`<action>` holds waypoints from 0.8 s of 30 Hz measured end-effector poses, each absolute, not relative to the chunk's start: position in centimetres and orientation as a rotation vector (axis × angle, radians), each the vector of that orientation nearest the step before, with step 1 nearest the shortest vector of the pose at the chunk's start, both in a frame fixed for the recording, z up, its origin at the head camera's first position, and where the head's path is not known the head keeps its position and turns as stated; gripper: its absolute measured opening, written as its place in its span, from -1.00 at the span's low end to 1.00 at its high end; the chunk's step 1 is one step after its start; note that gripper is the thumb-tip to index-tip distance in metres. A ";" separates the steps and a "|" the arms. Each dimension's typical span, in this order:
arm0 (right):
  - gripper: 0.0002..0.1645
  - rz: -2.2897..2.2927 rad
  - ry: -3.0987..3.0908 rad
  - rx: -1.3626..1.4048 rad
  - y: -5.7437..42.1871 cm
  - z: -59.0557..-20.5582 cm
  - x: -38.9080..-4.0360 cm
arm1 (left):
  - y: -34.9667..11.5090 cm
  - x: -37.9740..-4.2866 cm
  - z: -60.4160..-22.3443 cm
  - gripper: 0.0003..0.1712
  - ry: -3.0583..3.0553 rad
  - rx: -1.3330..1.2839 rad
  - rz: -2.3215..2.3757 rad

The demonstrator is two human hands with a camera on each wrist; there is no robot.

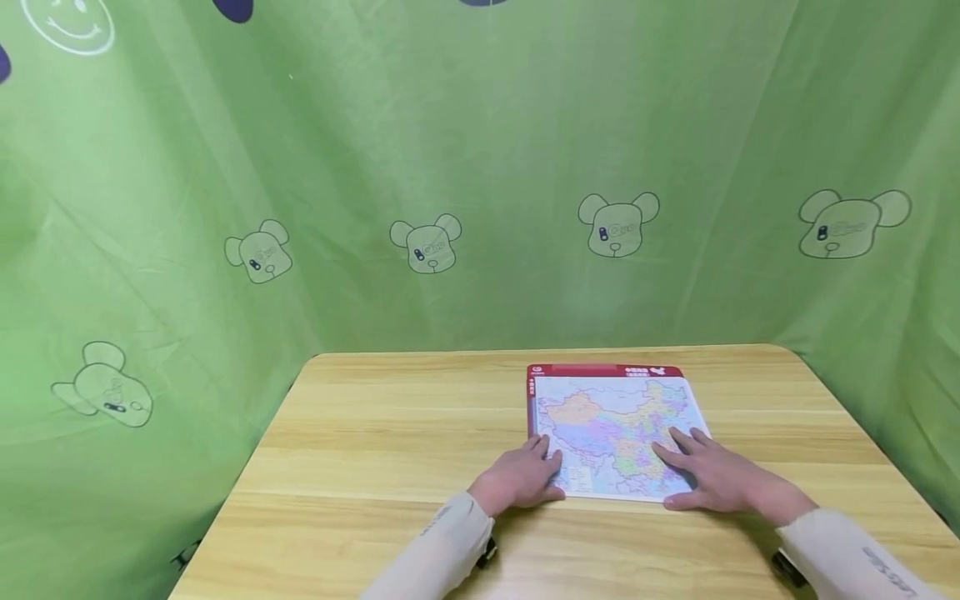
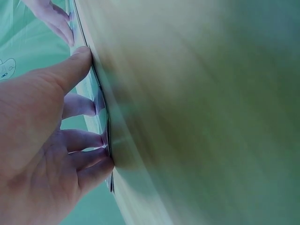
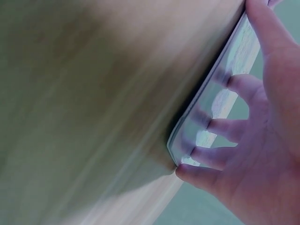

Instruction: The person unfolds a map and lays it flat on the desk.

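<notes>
From here I see the map board lying flat on the wooden table, right of its middle; the left hand touches its near left corner, fingers extended and slightly apart, thumb at the near edge; the right hand rests on its right side, fingers spread, thumb at the same edge; a green curtain hangs behind.

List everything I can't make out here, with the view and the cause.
- Fine print on the map: too small to read in the head view.
- Printing under the right hand: covered by that hand in the head view.
- The map's underside: hidden against the table in the head view.
- The table's near edge: cut off by the head view's bottom edge.
- Wood grain: blurred in both wrist views.
</notes>
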State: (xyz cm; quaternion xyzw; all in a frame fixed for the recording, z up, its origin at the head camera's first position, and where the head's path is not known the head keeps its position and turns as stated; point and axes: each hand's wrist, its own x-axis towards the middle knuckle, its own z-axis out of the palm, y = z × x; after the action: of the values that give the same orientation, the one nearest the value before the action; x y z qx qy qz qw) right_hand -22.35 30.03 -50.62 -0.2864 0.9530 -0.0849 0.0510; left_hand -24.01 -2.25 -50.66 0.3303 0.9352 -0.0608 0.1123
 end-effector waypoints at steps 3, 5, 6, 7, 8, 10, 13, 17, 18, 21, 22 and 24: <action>0.08 -0.261 2.893 -0.871 29.7 -50.5 -22.3 | -2.6 -24.0 -50.6 -0.22 2.749 0.975 -0.174; 0.08 -0.261 2.891 -0.873 29.5 -50.5 -22.3 | -2.8 -23.9 -50.5 -0.22 2.750 0.976 -0.176; 0.09 -0.261 2.890 -0.874 29.4 -50.5 -22.4 | -2.9 -23.9 -50.4 -0.22 2.749 0.975 -0.177; 0.09 -0.261 2.888 -0.874 29.3 -50.5 -22.4 | -3.0 -23.9 -50.4 -0.22 2.749 0.974 -0.178; 0.09 -0.264 2.886 -0.873 29.2 -50.5 -22.4 | -3.1 -23.9 -50.3 -0.22 2.748 0.973 -0.178; 0.09 -0.264 2.883 -0.873 29.0 -50.5 -22.5 | -3.4 -23.9 -50.3 -0.22 2.746 0.971 -0.178; 0.10 -0.260 2.879 -0.869 28.7 -50.5 -22.6 | -3.7 -23.8 -50.2 -0.22 2.744 0.970 -0.160; 0.10 -0.269 2.875 -0.865 28.2 -50.5 -22.7 | -4.1 -23.8 -50.1 -0.22 2.748 0.966 -0.143; 0.09 -0.271 2.874 -0.870 28.1 -50.4 -22.7 | -4.2 -23.8 -50.2 -0.22 2.748 0.966 -0.142; 0.08 -0.284 2.871 -0.876 27.7 -50.4 -22.7 | -4.6 -23.9 -50.3 -0.22 2.749 0.963 -0.133; 0.08 -0.284 2.870 -0.877 27.6 -50.4 -22.8 | -4.7 -23.9 -50.4 -0.22 2.749 0.963 -0.130; 0.09 -0.280 2.871 -0.875 27.4 -50.4 -22.8 | -5.0 -24.0 -50.5 -0.22 2.750 0.962 -0.120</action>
State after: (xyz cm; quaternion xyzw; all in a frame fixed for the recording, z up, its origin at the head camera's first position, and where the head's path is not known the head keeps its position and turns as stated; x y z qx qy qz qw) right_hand -22.84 27.42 -50.35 -0.2897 0.9505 -0.0928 0.0633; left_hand -23.98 -4.96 -50.53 0.3279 0.9370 -0.0409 0.1128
